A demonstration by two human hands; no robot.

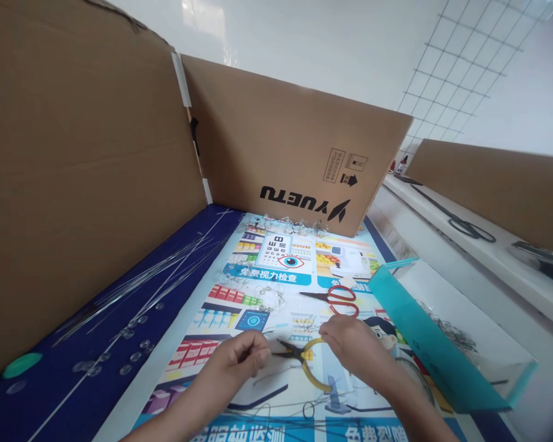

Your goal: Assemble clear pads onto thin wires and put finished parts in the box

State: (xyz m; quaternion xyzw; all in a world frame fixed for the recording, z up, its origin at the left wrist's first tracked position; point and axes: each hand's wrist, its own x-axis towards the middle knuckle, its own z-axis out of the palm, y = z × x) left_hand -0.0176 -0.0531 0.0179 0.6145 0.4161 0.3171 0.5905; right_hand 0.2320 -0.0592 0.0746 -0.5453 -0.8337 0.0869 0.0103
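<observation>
Head view, lower centre: the yellow-handled pliers (297,352) should feel light, stiff; hold both handles. Your left hand (243,355) pinches something unclear beside their tips; your right (352,344) curls at one handle, grip untellable.

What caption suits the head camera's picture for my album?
Bare left hand and right hand flank yellow-handled black pliers, with red-handled scissors and an open turquoise-sided box nearby.

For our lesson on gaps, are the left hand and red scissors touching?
Apart: the head view shows the printed sheet between left hand and red scissors.
</observation>
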